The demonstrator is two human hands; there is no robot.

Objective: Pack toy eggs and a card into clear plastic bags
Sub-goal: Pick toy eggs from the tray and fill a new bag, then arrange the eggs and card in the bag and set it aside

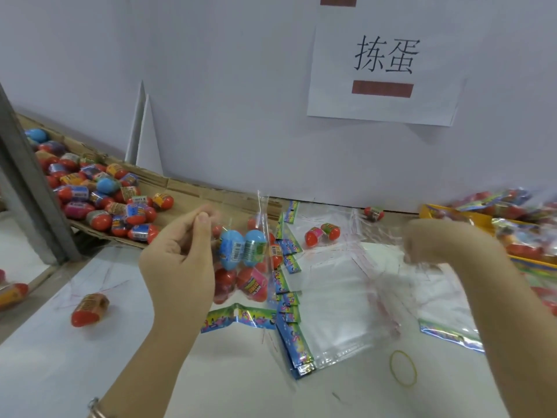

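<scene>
Where the left hand (177, 260) pinches it, a clear plastic bag (261, 212) of glossy blue and red oval toy eggs (230, 248) hangs above the white tabletop (90, 357). Right hand (437, 242) blurred over flat clear bags (340, 297); cannot tell its grip.

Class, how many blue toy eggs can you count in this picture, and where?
4 blue eggs. Two side by side in the clear bag the left hand holds. Two in the cardboard tray: one at its far end, one in the middle. Other eggs may hide more.
</scene>
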